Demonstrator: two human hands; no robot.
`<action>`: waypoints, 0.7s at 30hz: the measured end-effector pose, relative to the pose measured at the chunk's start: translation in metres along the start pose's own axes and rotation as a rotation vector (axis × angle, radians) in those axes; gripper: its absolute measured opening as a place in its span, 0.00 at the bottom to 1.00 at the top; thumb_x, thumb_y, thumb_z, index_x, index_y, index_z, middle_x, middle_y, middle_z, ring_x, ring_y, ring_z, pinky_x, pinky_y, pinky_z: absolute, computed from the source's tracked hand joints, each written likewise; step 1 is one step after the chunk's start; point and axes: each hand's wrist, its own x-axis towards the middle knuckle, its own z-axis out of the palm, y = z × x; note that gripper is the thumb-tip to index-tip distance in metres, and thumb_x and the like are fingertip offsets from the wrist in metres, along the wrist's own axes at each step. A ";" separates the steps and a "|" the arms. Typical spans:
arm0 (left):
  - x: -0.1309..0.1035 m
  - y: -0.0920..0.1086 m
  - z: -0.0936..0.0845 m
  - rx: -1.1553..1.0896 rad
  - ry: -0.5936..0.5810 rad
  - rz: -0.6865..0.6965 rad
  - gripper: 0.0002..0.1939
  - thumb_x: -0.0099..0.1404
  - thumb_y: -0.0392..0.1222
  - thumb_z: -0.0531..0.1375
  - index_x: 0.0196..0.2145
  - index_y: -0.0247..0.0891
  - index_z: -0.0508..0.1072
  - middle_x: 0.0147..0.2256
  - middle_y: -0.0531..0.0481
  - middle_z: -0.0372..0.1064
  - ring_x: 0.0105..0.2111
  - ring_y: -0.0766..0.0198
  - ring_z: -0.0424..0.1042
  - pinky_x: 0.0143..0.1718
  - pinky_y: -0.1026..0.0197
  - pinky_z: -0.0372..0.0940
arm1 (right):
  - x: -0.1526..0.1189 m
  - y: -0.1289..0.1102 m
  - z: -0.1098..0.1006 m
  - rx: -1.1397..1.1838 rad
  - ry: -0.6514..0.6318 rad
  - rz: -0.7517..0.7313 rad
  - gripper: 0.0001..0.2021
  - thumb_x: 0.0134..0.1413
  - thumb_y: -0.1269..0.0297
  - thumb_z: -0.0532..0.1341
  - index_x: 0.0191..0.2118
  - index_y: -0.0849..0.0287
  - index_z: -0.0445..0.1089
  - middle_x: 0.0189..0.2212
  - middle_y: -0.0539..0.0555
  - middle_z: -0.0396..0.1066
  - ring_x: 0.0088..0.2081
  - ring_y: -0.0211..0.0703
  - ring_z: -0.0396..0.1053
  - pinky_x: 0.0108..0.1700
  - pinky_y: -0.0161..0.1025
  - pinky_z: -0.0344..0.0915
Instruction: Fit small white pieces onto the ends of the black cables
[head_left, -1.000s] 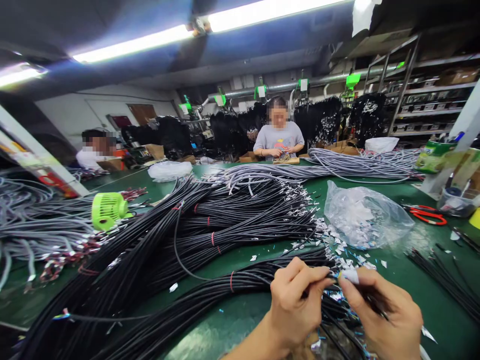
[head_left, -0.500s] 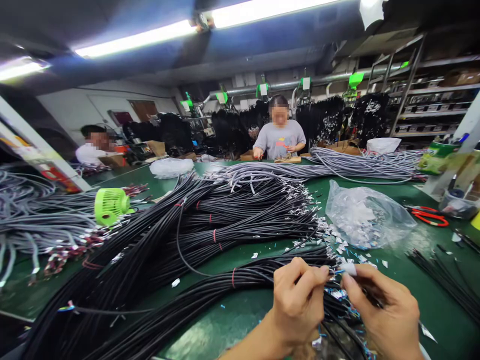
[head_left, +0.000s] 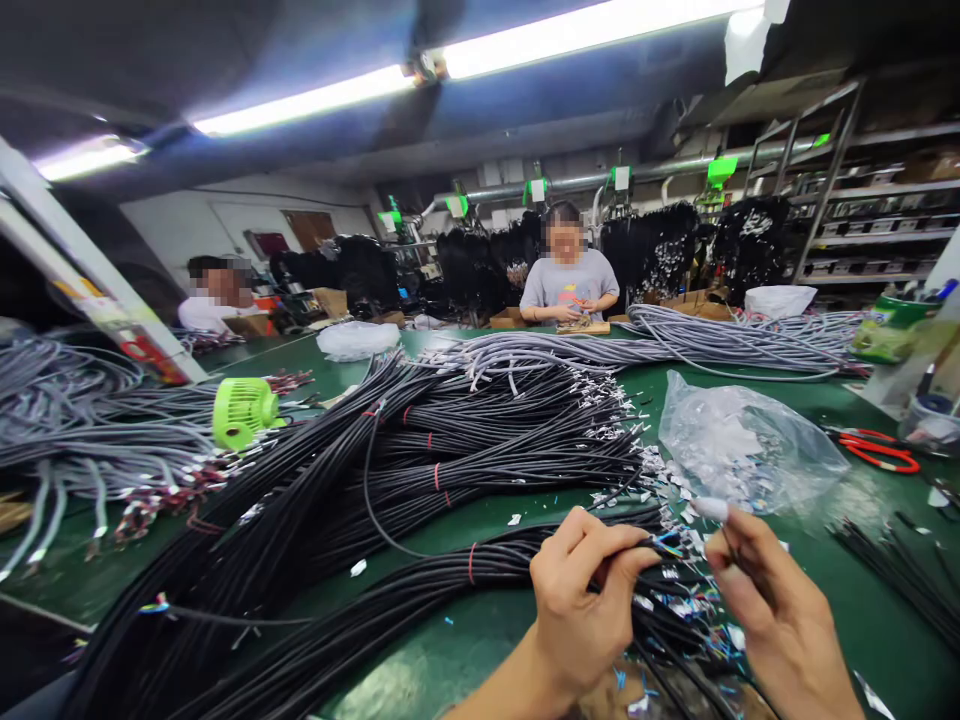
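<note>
left hand [head_left: 577, 600] pinches a black cable end [head_left: 664, 543] near the worktop's [head_left: 450, 650] front edge; right hand [head_left: 772, 610] grips a small white piece [head_left: 709, 508] just beside it, apparently fitting it; alignment needed.

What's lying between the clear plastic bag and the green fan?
In the head view, bundles of black cables tied with red bands fill the stretch between the clear plastic bag and the green fan, with white scraps scattered near the bag.
</note>
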 end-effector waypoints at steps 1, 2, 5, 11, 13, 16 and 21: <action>0.001 0.000 -0.002 -0.004 0.013 -0.001 0.05 0.58 0.29 0.61 0.31 0.34 0.76 0.23 0.50 0.68 0.21 0.69 0.64 0.21 0.67 0.59 | 0.001 0.002 0.000 0.005 -0.019 0.017 0.15 0.58 0.61 0.55 0.49 0.59 0.67 0.33 0.54 0.76 0.32 0.41 0.76 0.33 0.30 0.71; 0.003 0.001 -0.003 -0.008 0.021 -0.001 0.05 0.58 0.28 0.61 0.31 0.34 0.76 0.23 0.50 0.67 0.21 0.69 0.64 0.21 0.67 0.60 | 0.002 0.003 -0.001 0.006 -0.034 0.003 0.15 0.59 0.61 0.54 0.50 0.58 0.67 0.38 0.56 0.75 0.37 0.43 0.76 0.37 0.32 0.72; 0.003 0.001 -0.004 -0.016 0.030 0.014 0.06 0.57 0.27 0.61 0.31 0.34 0.76 0.23 0.50 0.67 0.22 0.69 0.64 0.21 0.67 0.60 | 0.005 0.000 0.000 0.011 -0.103 -0.109 0.12 0.57 0.65 0.56 0.47 0.54 0.70 0.41 0.54 0.75 0.41 0.43 0.74 0.40 0.30 0.71; 0.000 -0.001 -0.002 -0.007 0.034 0.064 0.07 0.56 0.26 0.62 0.33 0.33 0.76 0.23 0.50 0.69 0.22 0.68 0.64 0.23 0.66 0.61 | 0.008 -0.009 0.000 0.056 -0.112 -0.139 0.10 0.56 0.67 0.58 0.42 0.54 0.74 0.34 0.52 0.76 0.35 0.40 0.75 0.36 0.28 0.71; -0.001 -0.001 -0.002 0.006 0.040 0.078 0.08 0.56 0.26 0.62 0.33 0.33 0.76 0.23 0.50 0.69 0.22 0.68 0.65 0.22 0.66 0.61 | 0.008 -0.008 -0.001 0.065 -0.122 -0.115 0.09 0.56 0.66 0.58 0.40 0.54 0.75 0.33 0.52 0.76 0.34 0.40 0.75 0.35 0.28 0.71; -0.002 -0.001 -0.002 0.037 0.041 0.102 0.08 0.56 0.26 0.62 0.34 0.33 0.75 0.24 0.50 0.69 0.23 0.68 0.66 0.22 0.65 0.61 | 0.008 -0.006 -0.001 0.071 -0.138 -0.082 0.09 0.56 0.64 0.58 0.39 0.55 0.76 0.33 0.53 0.77 0.33 0.41 0.75 0.35 0.29 0.72; -0.003 -0.001 -0.002 0.095 0.056 0.161 0.10 0.56 0.26 0.62 0.35 0.35 0.74 0.25 0.51 0.71 0.23 0.68 0.68 0.24 0.65 0.64 | 0.007 -0.004 0.000 0.057 -0.155 -0.033 0.10 0.56 0.62 0.58 0.37 0.57 0.77 0.32 0.54 0.78 0.33 0.43 0.76 0.36 0.31 0.73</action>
